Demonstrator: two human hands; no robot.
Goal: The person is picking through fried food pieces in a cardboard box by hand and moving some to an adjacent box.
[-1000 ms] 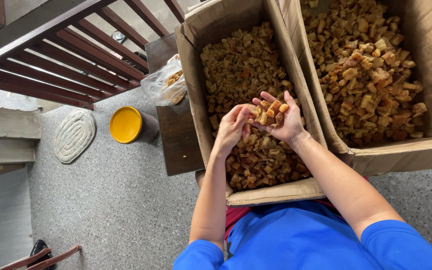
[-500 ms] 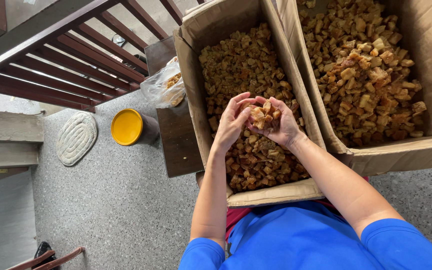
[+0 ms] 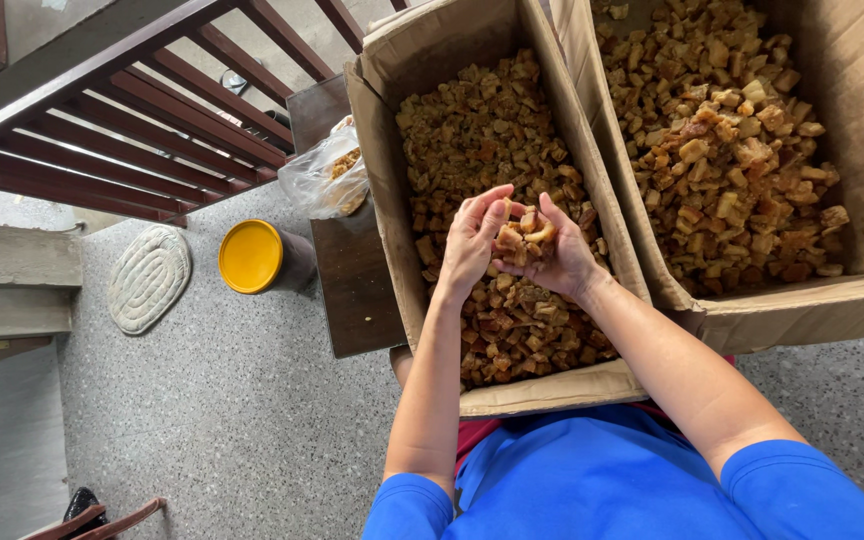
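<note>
Speckled grey floor (image 3: 202,420) spreads left of a box (image 3: 382,200) of brown chunks. Above that box, the left hand (image 3: 472,245) and right hand (image 3: 562,255) cup together around a handful of chunks (image 3: 524,232), keeping them from spilling. A second box (image 3: 852,310) stands just right.

Soft even daylight, sharp focus, faint shadows.

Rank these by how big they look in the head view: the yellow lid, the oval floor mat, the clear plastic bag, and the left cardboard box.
1. Left cardboard box
2. Oval floor mat
3. Clear plastic bag and yellow lid look close; unsure, since the bag sits nearer the camera.
</note>
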